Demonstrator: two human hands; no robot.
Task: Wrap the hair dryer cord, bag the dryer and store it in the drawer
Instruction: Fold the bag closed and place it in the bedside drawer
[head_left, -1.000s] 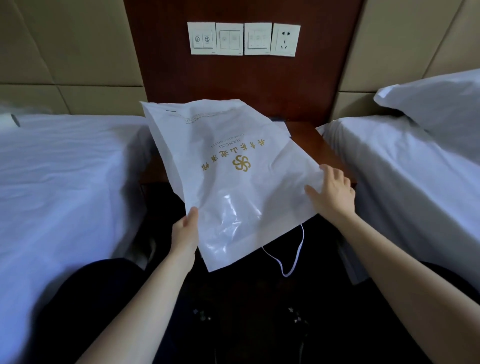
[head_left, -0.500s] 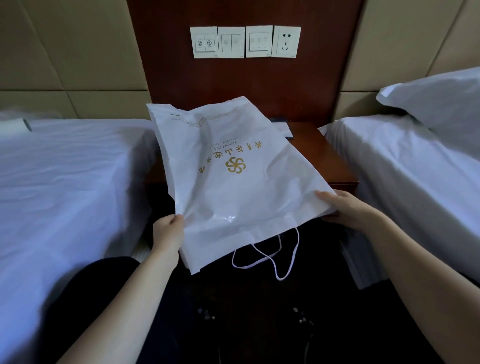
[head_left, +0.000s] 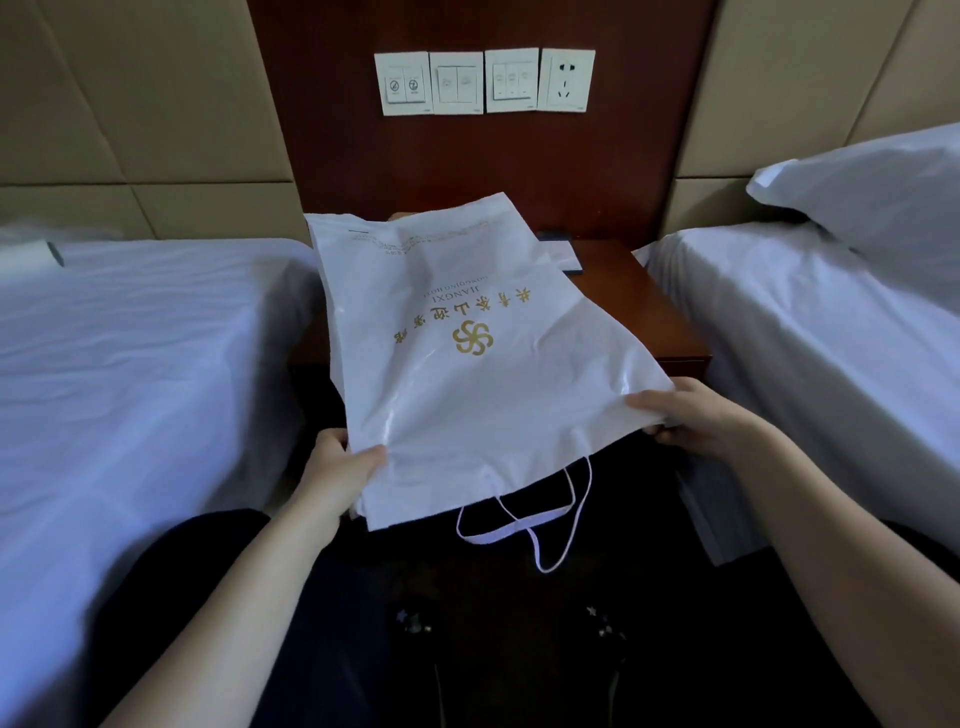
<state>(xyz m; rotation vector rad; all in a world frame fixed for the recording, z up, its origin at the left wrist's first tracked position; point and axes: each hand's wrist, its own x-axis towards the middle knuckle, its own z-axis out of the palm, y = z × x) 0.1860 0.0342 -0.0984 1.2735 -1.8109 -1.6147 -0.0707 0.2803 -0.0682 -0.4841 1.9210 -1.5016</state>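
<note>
Both hands pinched on white bag, near edge. Left hand grips near-left corner, thumb on top. Right hand clamps near-right corner, fingers curled under. Bag lies flat over the nightstand, between two beds; drawstring hangs off near edge. Dryer not visible.

Dim, soft light — glare on bag; floor in deep shadow; wide-angle bending at edges.
</note>
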